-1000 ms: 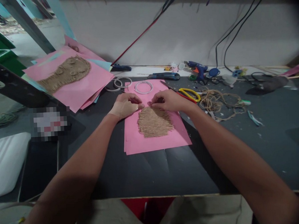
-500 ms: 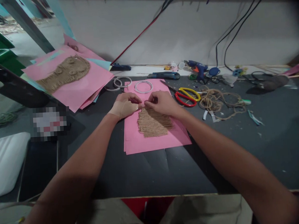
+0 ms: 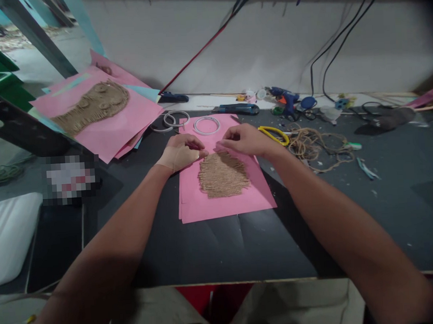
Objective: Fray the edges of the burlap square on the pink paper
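Note:
Pink paper sheets lie on the dark tabletop in front of me. Rows of brown twine cover the middle of the top sheet, side by side in a rounded patch. Around the patch's upper left corner, my left hand, with a tan covering over its back and wrist, has its fingertips pinched together. My right hand hovers at the upper right edge of the twine, thumb and fingers closed. Whatever either hand pinches is too small to make out. A pale ring rests on the paper just beyond my hands.
Yellow-handled scissors, partly behind my right arm, lie beside a loose twine tangle. A blue cutter knife and glue gun sit along the wall. At left are pink sheets with a twine shape and a white container.
My right hand has moved right and slightly away from me, parting from the left fingertips and uncovering more of the twine's upper edge. My left hand has hardly moved.

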